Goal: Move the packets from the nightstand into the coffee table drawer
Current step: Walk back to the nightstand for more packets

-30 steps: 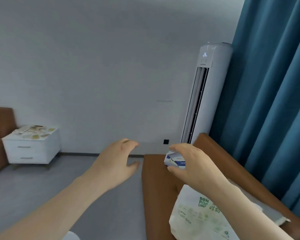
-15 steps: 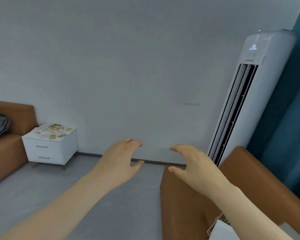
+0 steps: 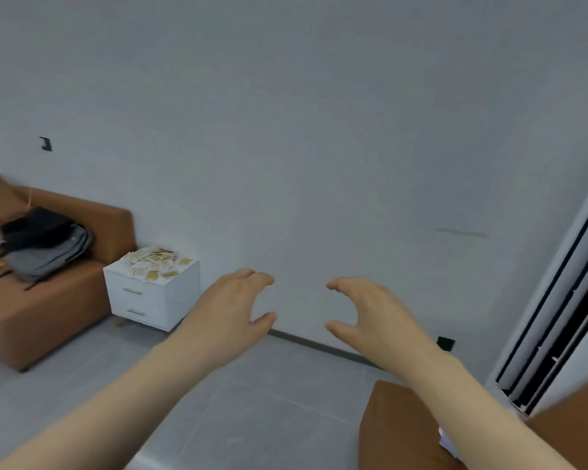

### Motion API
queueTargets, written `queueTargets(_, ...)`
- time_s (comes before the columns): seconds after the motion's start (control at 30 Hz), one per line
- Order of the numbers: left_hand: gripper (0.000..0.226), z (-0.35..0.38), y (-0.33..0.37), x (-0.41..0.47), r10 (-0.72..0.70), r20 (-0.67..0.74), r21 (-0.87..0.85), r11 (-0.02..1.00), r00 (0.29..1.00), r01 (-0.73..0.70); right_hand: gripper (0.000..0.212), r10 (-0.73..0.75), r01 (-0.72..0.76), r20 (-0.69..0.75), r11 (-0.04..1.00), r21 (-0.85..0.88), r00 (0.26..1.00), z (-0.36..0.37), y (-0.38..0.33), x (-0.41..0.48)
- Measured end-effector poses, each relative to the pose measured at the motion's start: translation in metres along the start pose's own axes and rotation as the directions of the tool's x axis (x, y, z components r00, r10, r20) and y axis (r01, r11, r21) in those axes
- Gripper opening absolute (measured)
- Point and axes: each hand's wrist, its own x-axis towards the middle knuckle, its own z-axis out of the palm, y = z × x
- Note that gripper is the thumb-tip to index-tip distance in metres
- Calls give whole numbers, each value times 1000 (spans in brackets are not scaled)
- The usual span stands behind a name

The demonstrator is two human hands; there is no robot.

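Fetch leg: my left hand and right hand are empty, fingers loosely curled. Next I need to reach the nightstand and grab packets off its top.

No lettering is showing legibly anywhere. The packets lying on the white nightstand at the far left are showing yellow and white faces, but any print on them is too small to read.

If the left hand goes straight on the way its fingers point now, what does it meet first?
Probably the bare grey wall: the left hand points to the right of the nightstand, with nothing visible between. Depth is unclear.
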Motion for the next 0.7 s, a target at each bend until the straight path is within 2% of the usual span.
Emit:
queueTargets(0.37, 50, 20, -153, 132, -142, -95, 90, 985, 985, 151, 56, -169, 167, 31, 985, 52, 985, 76, 0, 221)
queueTargets(0.7, 49, 19, -309, 241, -253, -81, 144, 954, 964, 263, 55, -252, 240, 97, 963, 122, 963, 145, -31, 422)
